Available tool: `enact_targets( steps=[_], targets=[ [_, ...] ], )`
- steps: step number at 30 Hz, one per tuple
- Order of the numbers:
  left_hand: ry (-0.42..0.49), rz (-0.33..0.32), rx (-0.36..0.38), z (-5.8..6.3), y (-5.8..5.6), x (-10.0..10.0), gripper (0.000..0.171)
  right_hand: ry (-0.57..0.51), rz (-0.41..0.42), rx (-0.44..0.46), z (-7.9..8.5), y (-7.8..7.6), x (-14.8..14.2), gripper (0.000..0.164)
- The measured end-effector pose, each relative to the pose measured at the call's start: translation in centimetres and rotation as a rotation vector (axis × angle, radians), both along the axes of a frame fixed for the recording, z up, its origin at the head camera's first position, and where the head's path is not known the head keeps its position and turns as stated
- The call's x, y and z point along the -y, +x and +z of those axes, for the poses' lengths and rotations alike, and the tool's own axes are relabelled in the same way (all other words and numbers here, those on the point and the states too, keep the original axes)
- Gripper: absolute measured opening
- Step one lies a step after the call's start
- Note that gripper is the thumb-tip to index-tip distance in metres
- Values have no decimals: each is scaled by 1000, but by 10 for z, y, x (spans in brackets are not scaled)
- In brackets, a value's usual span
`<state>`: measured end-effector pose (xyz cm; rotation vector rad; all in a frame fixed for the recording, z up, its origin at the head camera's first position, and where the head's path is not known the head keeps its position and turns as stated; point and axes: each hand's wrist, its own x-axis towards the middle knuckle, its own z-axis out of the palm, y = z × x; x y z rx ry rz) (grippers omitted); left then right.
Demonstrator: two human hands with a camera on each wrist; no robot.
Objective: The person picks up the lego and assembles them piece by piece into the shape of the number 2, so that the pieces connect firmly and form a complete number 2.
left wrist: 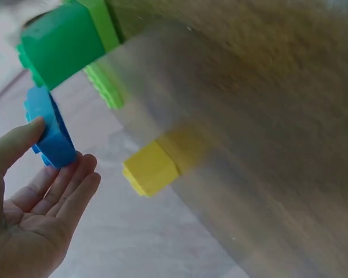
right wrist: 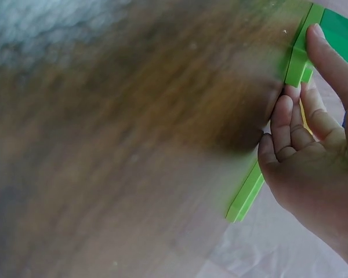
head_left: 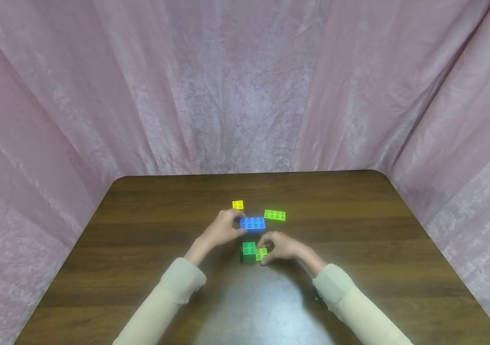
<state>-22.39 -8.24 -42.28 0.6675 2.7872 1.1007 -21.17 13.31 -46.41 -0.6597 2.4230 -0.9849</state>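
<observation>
My left hand (head_left: 220, 228) pinches a blue toy brick (head_left: 252, 224) between thumb and fingertips; in the left wrist view the brick (left wrist: 51, 130) is held clear of the table. Nearer to me stands a dark green brick (head_left: 249, 257), seated on the left part of a thin lime green brick (head_left: 261, 254). The right hand (head_left: 287, 246) grips the free right end of that lime brick. Its thumb and fingers sit at opposite edges of the thin brick (right wrist: 301, 52) in the right wrist view.
Beyond the left hand lies a yellow brick (head_left: 238, 204), partly behind the fingers. A second thin lime brick (head_left: 275, 215) rests to the right of the blue one. Under everything is a brown wooden table (head_left: 335, 201), with pink curtains (head_left: 249, 96) along its far edge and sides.
</observation>
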Motion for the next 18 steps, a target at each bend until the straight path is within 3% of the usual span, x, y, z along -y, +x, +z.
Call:
enact_targets(
  steps=[11,18],
  targets=[
    [89,-12,2,4,30,6,31,14,-39,-2,0,-1,1,50],
    [130,-16,51,1,43,6,34,6,-47,6,-1,0,0,48]
  ],
)
